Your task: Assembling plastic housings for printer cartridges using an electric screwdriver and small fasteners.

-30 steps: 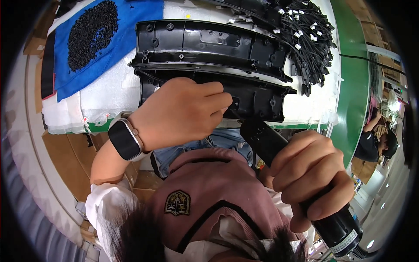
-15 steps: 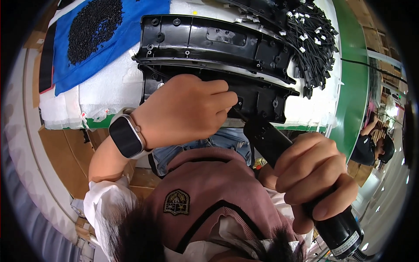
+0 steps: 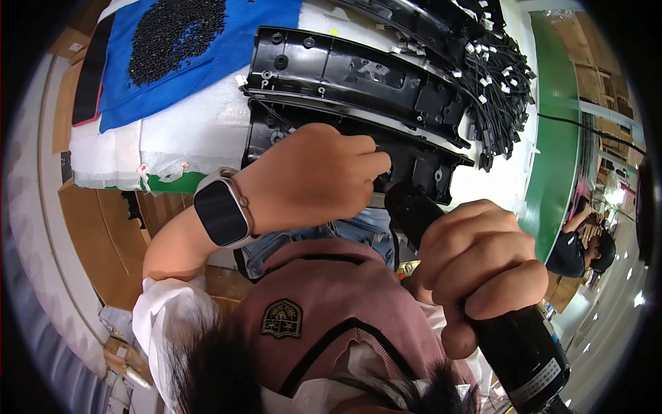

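Screwdriver point(image 3: 520, 345), black, cylindrical: gripped by our right hand point(image 3: 483, 269), nose beside black plastic shell point(image 3: 426, 169) at green table edge point(image 3: 174, 181); white padding point(image 3: 207, 114) leftward. Left hand point(image 3: 317, 172): curled over shell, hold hidden. Blue cloth point(image 3: 131, 107): black pieces point(image 3: 162, 48) heaped.

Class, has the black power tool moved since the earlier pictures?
Yes: the black power tool has moved slightly forward, judged against the near edge of the nearest black shell.
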A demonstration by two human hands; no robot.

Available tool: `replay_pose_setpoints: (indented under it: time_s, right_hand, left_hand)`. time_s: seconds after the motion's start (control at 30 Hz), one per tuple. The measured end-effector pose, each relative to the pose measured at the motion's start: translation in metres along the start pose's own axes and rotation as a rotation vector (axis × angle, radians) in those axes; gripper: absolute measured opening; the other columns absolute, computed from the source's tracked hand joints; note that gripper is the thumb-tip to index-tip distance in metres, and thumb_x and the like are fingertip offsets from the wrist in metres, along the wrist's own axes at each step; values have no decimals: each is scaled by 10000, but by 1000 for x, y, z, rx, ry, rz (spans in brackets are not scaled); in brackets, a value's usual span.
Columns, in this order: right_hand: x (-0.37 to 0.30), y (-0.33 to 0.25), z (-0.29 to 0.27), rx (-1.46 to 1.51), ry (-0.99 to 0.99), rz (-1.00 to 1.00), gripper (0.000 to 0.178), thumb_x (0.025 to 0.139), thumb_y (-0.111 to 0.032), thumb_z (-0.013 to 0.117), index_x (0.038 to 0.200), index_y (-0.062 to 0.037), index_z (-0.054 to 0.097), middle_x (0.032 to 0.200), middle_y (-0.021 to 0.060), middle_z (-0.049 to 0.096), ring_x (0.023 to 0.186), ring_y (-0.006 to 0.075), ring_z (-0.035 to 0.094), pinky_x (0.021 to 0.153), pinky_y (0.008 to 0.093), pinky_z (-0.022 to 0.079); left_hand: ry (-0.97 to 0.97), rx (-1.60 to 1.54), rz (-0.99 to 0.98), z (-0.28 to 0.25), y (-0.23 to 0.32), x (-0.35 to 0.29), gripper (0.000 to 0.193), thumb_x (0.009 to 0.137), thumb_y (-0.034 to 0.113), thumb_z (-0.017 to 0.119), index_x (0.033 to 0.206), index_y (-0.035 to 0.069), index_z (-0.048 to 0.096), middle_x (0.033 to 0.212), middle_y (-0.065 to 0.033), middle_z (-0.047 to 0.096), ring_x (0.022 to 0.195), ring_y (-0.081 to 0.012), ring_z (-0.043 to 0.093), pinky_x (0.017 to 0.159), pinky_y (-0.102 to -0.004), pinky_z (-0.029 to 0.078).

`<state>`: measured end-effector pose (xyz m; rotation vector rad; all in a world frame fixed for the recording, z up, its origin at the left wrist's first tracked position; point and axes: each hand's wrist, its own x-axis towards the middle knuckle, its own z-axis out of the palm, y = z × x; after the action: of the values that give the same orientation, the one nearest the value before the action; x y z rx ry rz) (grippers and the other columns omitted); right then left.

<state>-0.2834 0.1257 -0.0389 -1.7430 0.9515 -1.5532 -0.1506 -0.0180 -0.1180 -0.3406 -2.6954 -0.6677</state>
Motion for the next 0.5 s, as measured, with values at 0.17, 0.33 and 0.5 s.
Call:
replay_pose_setpoints:
  time_s: [0.17,0.33,0.5]
  right_hand:
    - [5,-4,3,-36,-49,4,336,845,-258,733,931,-82,460,681,32,588,495,158,588,406,270,462]
    - [4,-3,-10,79,31,-45,372,806,-265,768,954,-63,492,634,31,583,466,172,560,431,298,479]
    - [-18,-7,-21,155,248,-276,405,805,-316,773,953,-73,485,623,6,593,437,130,564,406,271,485]
  left_hand:
    - [-11,72,-57,-7,8,-4,111,814,123,632,740,70,569,729,-30,471,633,-190,524,512,-336,410]
    - [37,119,-81,-17,13,-2,86,775,126,640,801,60,591,813,-29,477,699,-193,518,589,-327,430]
    - [620,367,-408,-64,-30,-24,145,783,81,645,924,53,656,783,-85,594,716,-280,581,636,-385,479]
